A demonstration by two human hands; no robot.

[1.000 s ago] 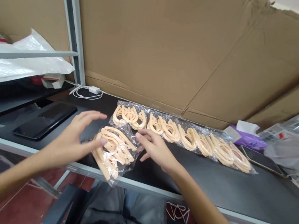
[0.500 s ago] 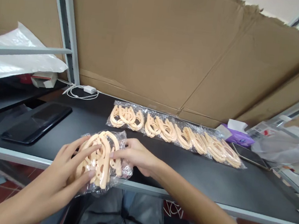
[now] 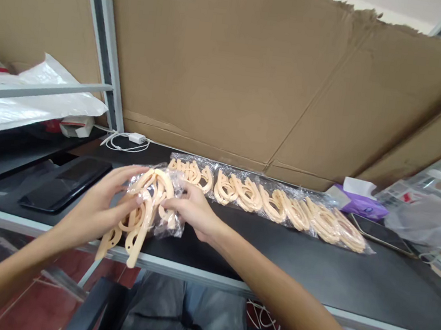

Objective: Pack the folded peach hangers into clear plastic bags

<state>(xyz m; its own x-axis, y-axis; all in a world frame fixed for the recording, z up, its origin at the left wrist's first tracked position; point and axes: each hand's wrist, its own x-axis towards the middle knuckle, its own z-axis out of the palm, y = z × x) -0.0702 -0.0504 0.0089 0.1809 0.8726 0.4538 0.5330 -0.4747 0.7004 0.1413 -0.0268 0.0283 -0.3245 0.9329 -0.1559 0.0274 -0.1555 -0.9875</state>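
A clear plastic bag (image 3: 167, 225) of peach plastic hook-shaped pieces (image 3: 134, 240) is held just above the front edge of the counter (image 3: 312, 267), with several pieces poking out below the film. The left hand (image 3: 95, 200) curls around one side and the right hand (image 3: 194, 210) pinches the other, both half closed on it. Beyond them, a row of similar filled bags (image 3: 268, 203) lies along the counter's back edge against cardboard sheeting (image 3: 216, 68).
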